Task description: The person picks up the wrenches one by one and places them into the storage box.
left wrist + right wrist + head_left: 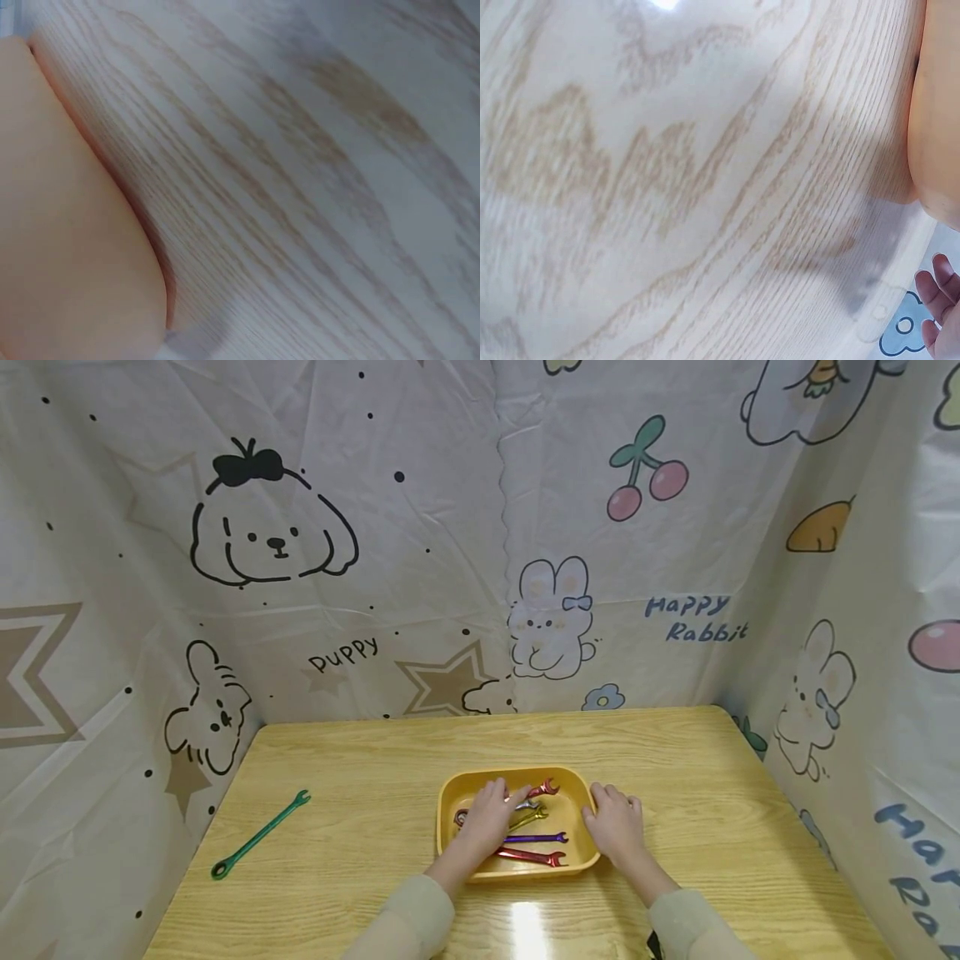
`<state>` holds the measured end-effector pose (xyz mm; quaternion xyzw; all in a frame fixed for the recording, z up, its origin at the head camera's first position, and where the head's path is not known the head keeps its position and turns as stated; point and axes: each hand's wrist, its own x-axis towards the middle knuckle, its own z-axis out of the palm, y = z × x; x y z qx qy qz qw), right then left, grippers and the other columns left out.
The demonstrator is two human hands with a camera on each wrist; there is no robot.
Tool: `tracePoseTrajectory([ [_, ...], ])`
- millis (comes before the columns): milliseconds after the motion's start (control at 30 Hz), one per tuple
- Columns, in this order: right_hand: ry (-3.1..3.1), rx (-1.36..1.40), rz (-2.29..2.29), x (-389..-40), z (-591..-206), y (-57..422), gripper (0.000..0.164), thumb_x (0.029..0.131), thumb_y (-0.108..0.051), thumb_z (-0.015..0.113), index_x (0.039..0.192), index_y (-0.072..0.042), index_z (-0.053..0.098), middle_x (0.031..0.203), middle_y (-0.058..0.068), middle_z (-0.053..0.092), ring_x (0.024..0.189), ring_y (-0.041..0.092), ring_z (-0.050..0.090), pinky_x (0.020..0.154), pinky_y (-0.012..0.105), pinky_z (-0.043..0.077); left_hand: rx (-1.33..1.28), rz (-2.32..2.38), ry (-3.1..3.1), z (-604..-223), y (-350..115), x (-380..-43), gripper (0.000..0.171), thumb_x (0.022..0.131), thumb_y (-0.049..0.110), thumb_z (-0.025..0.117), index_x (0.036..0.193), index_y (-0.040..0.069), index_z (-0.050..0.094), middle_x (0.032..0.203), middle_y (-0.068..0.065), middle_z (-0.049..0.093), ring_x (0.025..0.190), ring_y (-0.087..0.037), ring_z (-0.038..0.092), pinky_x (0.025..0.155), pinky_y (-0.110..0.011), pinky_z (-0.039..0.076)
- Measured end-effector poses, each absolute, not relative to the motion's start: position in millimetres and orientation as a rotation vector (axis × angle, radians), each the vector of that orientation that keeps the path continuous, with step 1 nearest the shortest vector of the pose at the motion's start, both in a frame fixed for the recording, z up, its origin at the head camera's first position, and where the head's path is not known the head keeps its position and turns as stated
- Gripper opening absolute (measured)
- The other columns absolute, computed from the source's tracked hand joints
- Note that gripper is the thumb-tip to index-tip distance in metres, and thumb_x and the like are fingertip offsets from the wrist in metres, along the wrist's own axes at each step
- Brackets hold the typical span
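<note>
A yellow tray (pixel 517 877) stands on the table, with several combination wrenches in it. My left hand (pixel 487 822) reaches into it from the near side, over the wrenches, its thumb pointing right. What its fingers touch is hidden; I cannot tell whether they hold a wrench. Around that hand lie a red wrench (pixel 546 787), a gold wrench (pixel 531 817), a purple wrench (pixel 540 838), another red wrench (pixel 532 857) and a silver end. At the tray's right side, my right hand (pixel 617 828) holds the rim, thumb on the inner side. Its fingers (pixel 949 277) show at the lower right in the right wrist view.
A green ratcheting wrench (pixel 258 835) lies apart on the left of the wooden table (pixel 360 760). Printed cloth (pixel 450 527) hangs behind the table and along both sides. Wood grain and the tray's outer side fill most of the left wrist view.
</note>
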<state>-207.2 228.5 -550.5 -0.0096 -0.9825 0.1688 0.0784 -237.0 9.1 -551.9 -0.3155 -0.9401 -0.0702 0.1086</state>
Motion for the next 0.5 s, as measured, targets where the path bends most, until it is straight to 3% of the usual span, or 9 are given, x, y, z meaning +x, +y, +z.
tracePoseTrajectory([
  [500, -2.931, -0.022, 0.5, -206.9, -552.1, 229.2, 0.033, 0.087, -0.023, 0.054, 0.113, -0.001, 0.056, 0.106, 0.018, 0.059, 0.1, 0.035, 0.055, 0.092, 0.054, 0.029, -1.027, -0.13, -2.767, -562.6, 13.1, -241.9, 0.038, 0.092, 0.017, 0.045, 0.126, 0.028, 0.055, 0.081, 0.001, 0.035, 0.073, -0.013, 0.032, 0.066, -0.025, 0.033],
])
